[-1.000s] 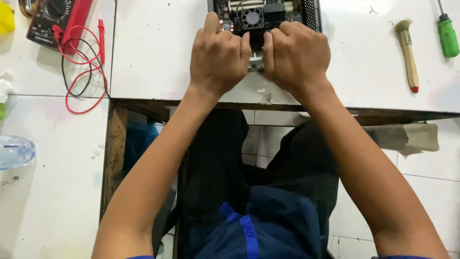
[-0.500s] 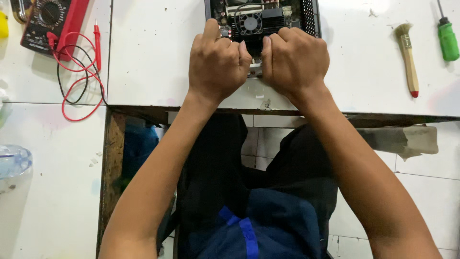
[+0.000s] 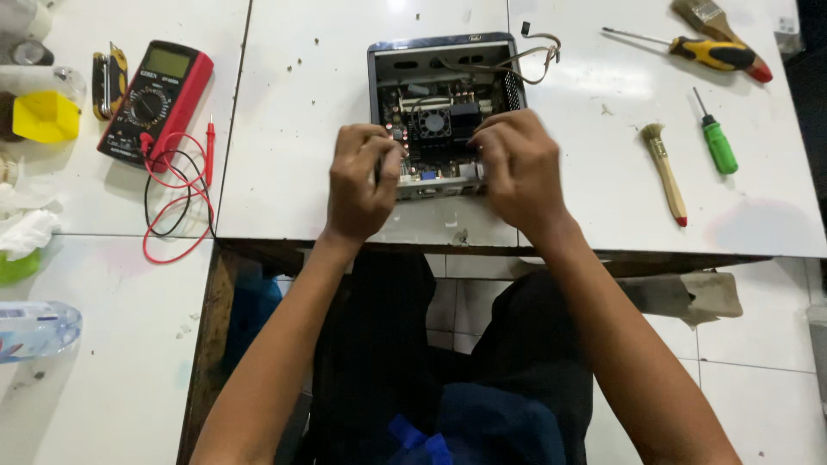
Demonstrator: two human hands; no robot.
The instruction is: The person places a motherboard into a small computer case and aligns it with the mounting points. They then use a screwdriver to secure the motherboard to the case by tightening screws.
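An opened small computer case lies on the white table, its circuit board and a small black fan exposed. My left hand grips the case's near left corner, fingers curled over the edge. My right hand is closed on the near right side of the case, over the board's port panel. A loose cable loops out of the far right corner of the case.
A red multimeter with red and black leads lies at left, near a yellow cup. At right lie a small brush, a green screwdriver and a yellow-handled screwdriver. A plastic bottle lies at lower left.
My head has tilted, so more of the table and the whole case now show. My hands have spread slightly apart on the case's near edge.
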